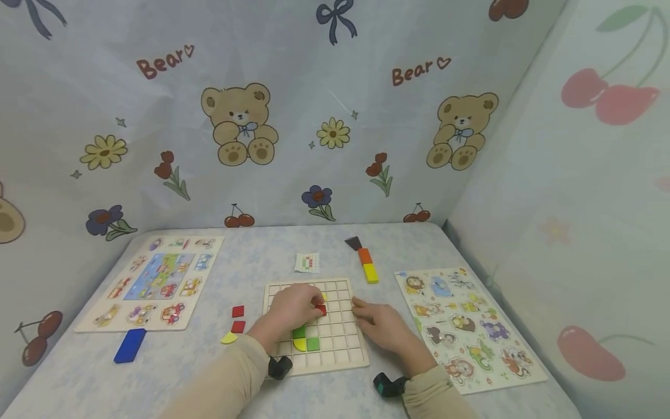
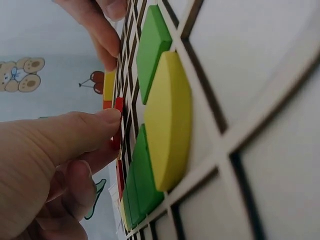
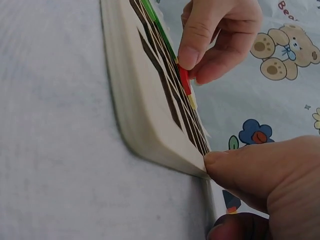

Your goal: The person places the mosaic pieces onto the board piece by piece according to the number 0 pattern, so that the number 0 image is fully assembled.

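Observation:
The wooden grid board lies flat on the table. My left hand is over its upper middle, pinching a red square tile between thumb and fingers at the grid surface. Nearer to me on the grid sit green tiles and a yellow curved-edge tile. Past the red tile, part of a yellow tile shows; the left hand hides other cells. My right hand touches the board's right edge, its thumb resting against the rim near a corner.
Two red tiles and a yellow tile lie left of the board. A pattern card sits behind it, with orange and yellow blocks to the right. Picture puzzles flank both sides; a blue block is at left.

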Available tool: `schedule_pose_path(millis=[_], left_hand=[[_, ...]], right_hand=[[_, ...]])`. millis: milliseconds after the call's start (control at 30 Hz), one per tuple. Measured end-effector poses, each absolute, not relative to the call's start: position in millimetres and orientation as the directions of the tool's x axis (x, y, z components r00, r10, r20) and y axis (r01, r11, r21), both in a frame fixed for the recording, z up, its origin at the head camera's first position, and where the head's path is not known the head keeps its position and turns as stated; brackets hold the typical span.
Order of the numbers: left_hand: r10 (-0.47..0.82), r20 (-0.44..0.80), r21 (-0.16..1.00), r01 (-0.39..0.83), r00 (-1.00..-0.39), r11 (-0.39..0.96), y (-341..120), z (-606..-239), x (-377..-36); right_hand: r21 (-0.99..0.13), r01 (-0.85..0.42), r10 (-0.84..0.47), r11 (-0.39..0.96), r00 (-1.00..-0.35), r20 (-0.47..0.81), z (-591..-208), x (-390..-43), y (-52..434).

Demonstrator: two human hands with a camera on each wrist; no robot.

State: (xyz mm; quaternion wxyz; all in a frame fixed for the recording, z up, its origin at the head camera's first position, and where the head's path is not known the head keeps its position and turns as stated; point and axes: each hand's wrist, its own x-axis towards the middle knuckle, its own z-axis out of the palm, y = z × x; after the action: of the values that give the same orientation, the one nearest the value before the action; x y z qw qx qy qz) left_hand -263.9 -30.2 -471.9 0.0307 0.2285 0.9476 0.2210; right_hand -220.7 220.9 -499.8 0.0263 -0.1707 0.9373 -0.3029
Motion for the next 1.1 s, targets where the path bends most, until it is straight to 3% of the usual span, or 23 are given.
schedule_pose_path(millis=[533, 800, 967, 1100], left_hand=[[0.402, 0.040, 0.433, 0.379, -0.915, 0.818, -31, -464, -270], [0.186, 0.079, 0.481, 0.201, -0.979, 0.854, -111, -415, -243], [0.112, -0.015, 0.453, 0.093, -0.994, 0.887, -165, -425, -242], [0.058, -0.127, 0.495, -0.013, -0.990, 0.869, -187, -446, -246]], right_hand=[[-0.545, -0.330, -0.354, 0.771, -0.933, 0.064, -502, -223, 221], [-0.537, -0.332, -0.353, 0.775, -0.933, 0.067, -504, -223, 217], [-0.539, -0.323, -0.343, 0.778, -0.937, 0.066, -505, -223, 217], [-0.528, -0.315, -0.332, 0.789, -0.941, 0.065, -507, -223, 218]])
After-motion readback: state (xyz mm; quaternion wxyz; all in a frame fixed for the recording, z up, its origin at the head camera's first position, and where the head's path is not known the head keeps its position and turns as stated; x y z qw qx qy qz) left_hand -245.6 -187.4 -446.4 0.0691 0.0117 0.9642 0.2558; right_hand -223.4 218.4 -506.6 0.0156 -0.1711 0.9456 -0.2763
